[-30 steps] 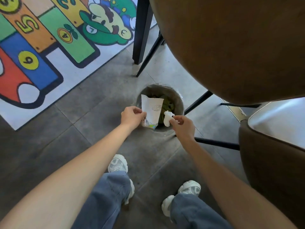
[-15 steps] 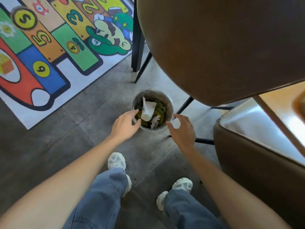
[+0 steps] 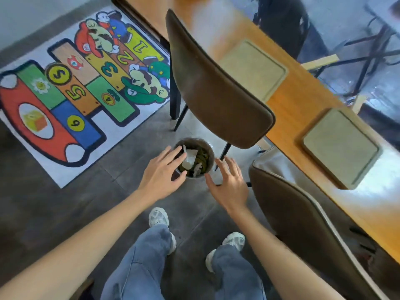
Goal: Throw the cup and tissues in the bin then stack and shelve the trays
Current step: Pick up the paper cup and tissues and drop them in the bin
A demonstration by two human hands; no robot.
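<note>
Cup (image 3: 190, 158) and tissue (image 3: 197, 169) lie inside the bin (image 3: 208, 148).
Left hand (image 3: 161, 172) and right hand (image 3: 230, 182) flank the bin, fingers spread, holding nothing; two trays (image 3: 251, 68) on the table (image 3: 300, 100) beyond it.

The grey floor (image 3: 54, 213) holds a round bin (image 3: 208, 148), with a bright number mat (image 3: 71, 94) to its left. Behind the bin, two flat trays (image 3: 253, 68) (image 3: 342, 148) lie on the wooden table (image 3: 298, 100).

The bin (image 3: 211, 156) mouth lies open from above; a chair (image 3: 216, 87) back overhangs its far side.
</note>
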